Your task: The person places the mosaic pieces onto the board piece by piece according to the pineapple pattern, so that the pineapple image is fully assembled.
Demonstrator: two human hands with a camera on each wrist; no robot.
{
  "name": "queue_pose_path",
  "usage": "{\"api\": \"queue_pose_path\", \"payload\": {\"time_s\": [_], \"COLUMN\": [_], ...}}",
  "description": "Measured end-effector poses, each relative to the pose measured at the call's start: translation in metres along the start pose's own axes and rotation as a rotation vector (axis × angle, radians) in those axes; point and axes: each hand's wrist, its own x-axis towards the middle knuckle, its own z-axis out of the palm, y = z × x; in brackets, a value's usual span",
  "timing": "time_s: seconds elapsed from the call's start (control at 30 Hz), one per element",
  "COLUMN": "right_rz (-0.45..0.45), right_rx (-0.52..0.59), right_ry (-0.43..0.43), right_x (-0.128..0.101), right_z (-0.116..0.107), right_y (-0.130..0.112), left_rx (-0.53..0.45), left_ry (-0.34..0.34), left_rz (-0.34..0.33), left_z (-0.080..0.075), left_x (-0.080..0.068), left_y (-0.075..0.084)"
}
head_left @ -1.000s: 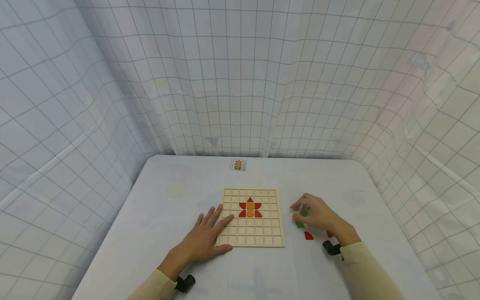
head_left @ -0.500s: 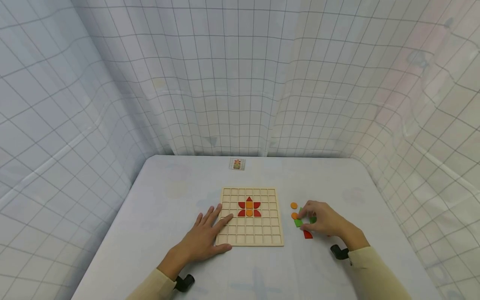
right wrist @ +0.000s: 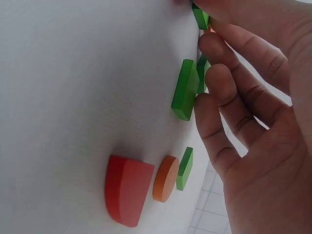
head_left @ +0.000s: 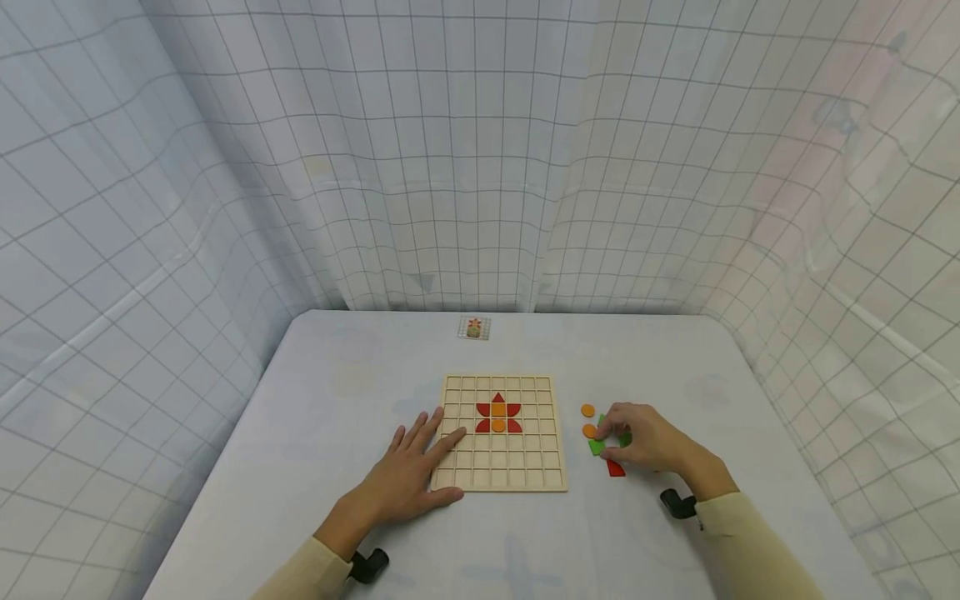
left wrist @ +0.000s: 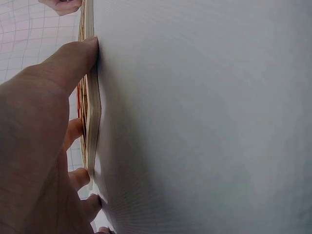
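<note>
White bench point(head_left: 337, 367), your left hand point(head_left: 405, 481) spread wide across the gridded board point(head_left: 517, 462) edge, your right hand point(head_left: 645, 437) curled at green tiles point(head_left: 597, 447), its grip on any not discernible.

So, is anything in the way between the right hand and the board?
Nothing tall is visible. Only flat pieces lie between the right hand and the board: two orange discs and, beside that hand, a green piece. The left hand is over the board's opposite edge.

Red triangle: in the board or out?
In. The head view shows the red triangle lying within the grid of the board, just beyond the orange square.
</note>
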Motion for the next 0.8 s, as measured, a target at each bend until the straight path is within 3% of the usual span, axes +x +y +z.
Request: {"api": "queue_pose_path", "payload": {"time_s": [0.57, 0.8], "right_rz": [-0.023, -0.041], "right_rx": [-0.002, 0.002], "right_ry": [-0.02, 0.012], "right_x": [0.0046, 0.0043], "right_z": [0.0034, 0.0042], "right_y": [-0.0006, -0.0053], "left_rx": [-0.007, -0.006], "left_ry": [0.005, 0.008], "left_rz": [0.004, 0.002], "left_z": [-0.0008, -0.0002], "left_x": [-0.0004, -0.0001], "left_y": [0.001, 0.0012]}}
